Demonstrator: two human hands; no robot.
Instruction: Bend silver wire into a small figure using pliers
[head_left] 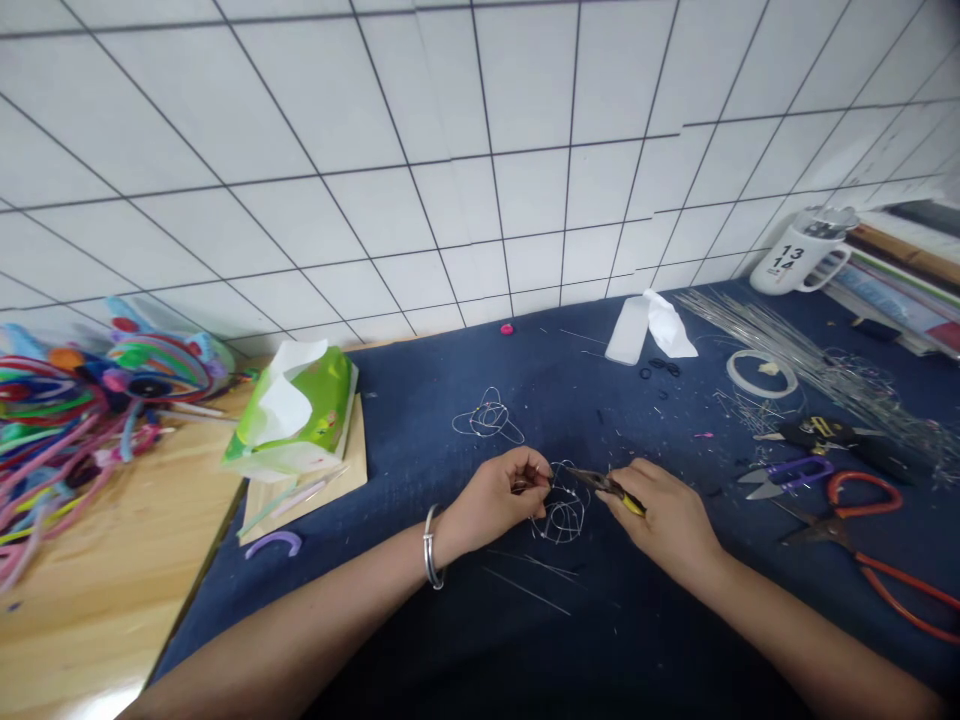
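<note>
Purple scissors (781, 482) lie near the right hand (664, 515), which holds pliers (600, 482).

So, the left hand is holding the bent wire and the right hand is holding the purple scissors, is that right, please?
Not quite: the head view shows the right hand holding pliers, while the purple scissors lie on the blue cloth. The left hand is indeed holding the bent wire.
</note>
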